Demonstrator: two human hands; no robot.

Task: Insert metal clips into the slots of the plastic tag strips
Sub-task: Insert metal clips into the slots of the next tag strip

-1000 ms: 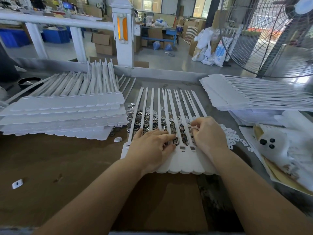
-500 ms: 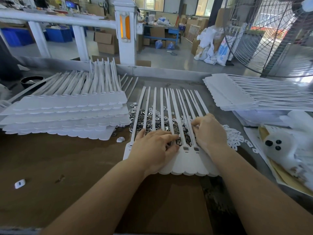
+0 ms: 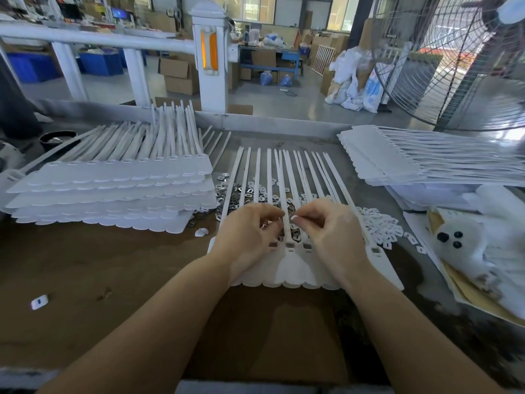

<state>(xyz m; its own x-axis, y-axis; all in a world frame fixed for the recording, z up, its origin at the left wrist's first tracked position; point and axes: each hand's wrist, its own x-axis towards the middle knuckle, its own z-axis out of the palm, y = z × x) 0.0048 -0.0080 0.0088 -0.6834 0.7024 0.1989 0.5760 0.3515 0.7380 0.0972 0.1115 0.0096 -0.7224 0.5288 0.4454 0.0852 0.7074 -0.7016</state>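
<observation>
Two bare hands work over a white plastic tag strip (image 3: 292,268) lying flat on the brown tabletop (image 3: 113,280). The left hand (image 3: 250,234) has its fingers curled down onto the strip's row of slots; what, if anything, it pinches cannot be told. The right hand (image 3: 332,231) pinches a small white piece (image 3: 295,218) between thumb and forefinger just above the strip's thin tails. Several slots near the fingers already show metal inside. Beneath the fanned tails, behind the hands, lies a loose heap of small metal clips (image 3: 235,191). To its right spreads a scatter of small white plastic pieces (image 3: 380,227). A tall stack of white tag strips (image 3: 113,191) stands on the left of the tabletop, and another stack (image 3: 397,160) on the right. A white plush toy with black eyes (image 3: 454,240) rests at the far right, under a large wire-guarded fan (image 3: 454,66).
</observation>
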